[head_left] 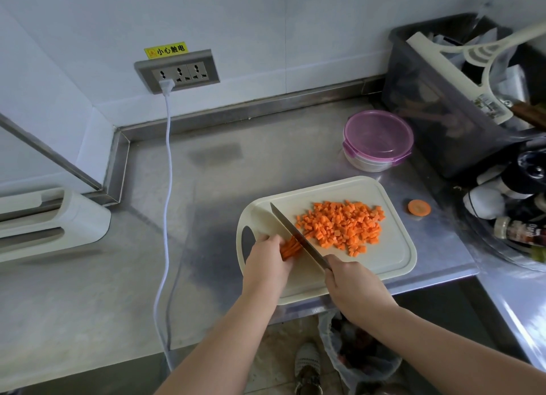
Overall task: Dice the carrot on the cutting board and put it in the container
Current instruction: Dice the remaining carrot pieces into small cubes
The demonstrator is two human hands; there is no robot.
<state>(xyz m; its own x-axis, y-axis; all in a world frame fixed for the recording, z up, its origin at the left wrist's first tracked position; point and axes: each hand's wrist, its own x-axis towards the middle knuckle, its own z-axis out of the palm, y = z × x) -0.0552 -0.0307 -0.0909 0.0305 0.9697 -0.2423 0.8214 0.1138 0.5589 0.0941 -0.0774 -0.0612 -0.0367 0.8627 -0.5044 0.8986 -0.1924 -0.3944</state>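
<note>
The left hand point(267, 261) has its fingers point(273, 241) curled down over a small bundle of orange carrot sticks point(291, 248), pinning them to the cream plastic cutting board point(393, 256). The right hand point(353, 285) is closed around the handle of a long steel kitchen knife point(298, 238), whose blade lies against the sticks just beside the left fingertips. To the right of the blade a heap of small diced carrot cubes point(342, 225) covers the middle of the board. A round carrot end slice point(419, 207) lies on the stainless steel surface point(177, 188) just off the board's right edge. Behind the board stands a round clear container with a purple lid point(378, 140), lid on.
</note>
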